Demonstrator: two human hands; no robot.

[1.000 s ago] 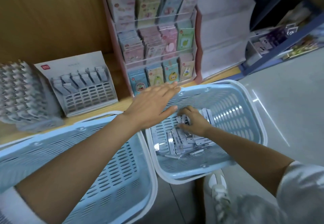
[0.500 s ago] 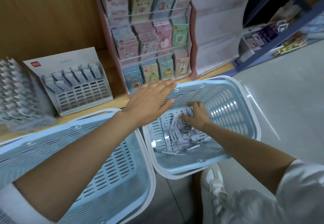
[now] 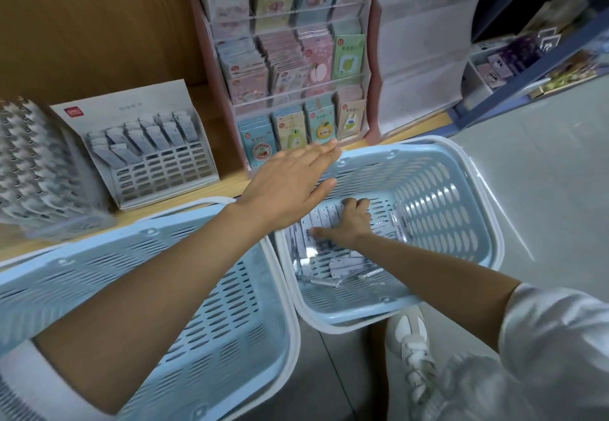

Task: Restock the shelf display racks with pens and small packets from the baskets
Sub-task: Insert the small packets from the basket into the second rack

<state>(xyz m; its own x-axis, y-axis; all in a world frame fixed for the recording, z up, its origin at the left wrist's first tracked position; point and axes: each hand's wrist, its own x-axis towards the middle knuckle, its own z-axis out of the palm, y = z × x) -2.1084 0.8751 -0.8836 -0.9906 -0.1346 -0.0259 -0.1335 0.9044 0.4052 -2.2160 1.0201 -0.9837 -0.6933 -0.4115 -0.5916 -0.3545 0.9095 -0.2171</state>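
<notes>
head | change: right hand (image 3: 349, 223) has shifted slightly left among the small packets (image 3: 346, 265) on the basket (image 3: 487, 209) floor; none lifted yet, so picking seems unfinished | left hand (image 3: 290, 186): still flat, fingers straight, over the basket's far rim, holding nothing | right hand: thumb splayed, fingers bent onto packets; grip cannot be told

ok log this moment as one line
stage: picking | right hand: on small packets in right basket, grip unclear | left hand: flat, open, over that basket's rim
</notes>
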